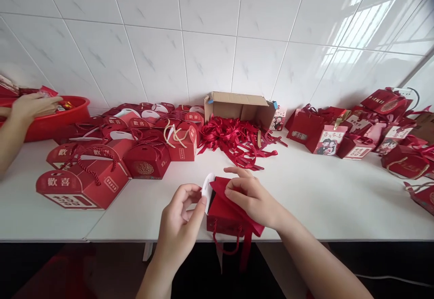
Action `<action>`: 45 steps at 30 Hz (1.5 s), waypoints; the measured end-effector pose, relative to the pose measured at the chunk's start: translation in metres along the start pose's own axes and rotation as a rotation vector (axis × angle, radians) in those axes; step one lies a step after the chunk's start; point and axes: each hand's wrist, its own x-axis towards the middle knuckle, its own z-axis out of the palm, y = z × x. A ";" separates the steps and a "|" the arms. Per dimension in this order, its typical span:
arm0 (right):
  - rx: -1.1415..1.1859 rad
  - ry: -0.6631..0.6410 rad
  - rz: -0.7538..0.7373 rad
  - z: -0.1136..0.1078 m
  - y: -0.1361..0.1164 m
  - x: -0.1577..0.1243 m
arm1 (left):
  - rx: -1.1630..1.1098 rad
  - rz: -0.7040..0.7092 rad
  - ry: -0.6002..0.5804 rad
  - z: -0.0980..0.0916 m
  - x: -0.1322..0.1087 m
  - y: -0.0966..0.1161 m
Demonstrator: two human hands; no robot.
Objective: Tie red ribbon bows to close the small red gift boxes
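Observation:
A small red gift box (222, 224) sits at the table's front edge between my hands, its top partly open and its dark red cord handle hanging over the edge. My left hand (181, 220) pinches the white inner side of the box's left end flap (208, 190) between thumb and fingers. With fingers bent, my right hand (252, 197) grips the red top flap (239, 208), which lies slanted across the box. A red ribbon (246, 249) dangles below the box's front. What lies inside the box is hidden.
Behind stands an open cardboard box (242, 98) spilling red ribbons (233, 136). Many red gift boxes (145, 159) crowd the left, and finished-looking boxes and bags (359, 141) stand right. Far left, another person's hand (34, 107) is over a red basin (73, 109).

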 end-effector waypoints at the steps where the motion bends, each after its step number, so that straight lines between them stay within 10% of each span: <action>1: 0.004 -0.006 -0.006 0.000 0.000 0.000 | -0.005 0.005 -0.008 0.000 0.000 0.000; 28: -0.161 -0.067 -0.045 0.007 -0.011 0.016 | -0.180 -0.100 0.029 0.001 0.006 0.001; 35: -0.141 0.001 -0.058 0.000 -0.005 0.010 | 0.018 -0.064 -0.270 -0.009 0.043 -0.003; 41: 0.076 0.423 0.015 -0.031 0.041 -0.042 | 0.643 -0.169 0.181 -0.081 0.039 -0.050; 45: 0.320 0.250 0.220 -0.023 0.065 -0.088 | 0.654 -0.145 0.401 -0.104 0.021 -0.063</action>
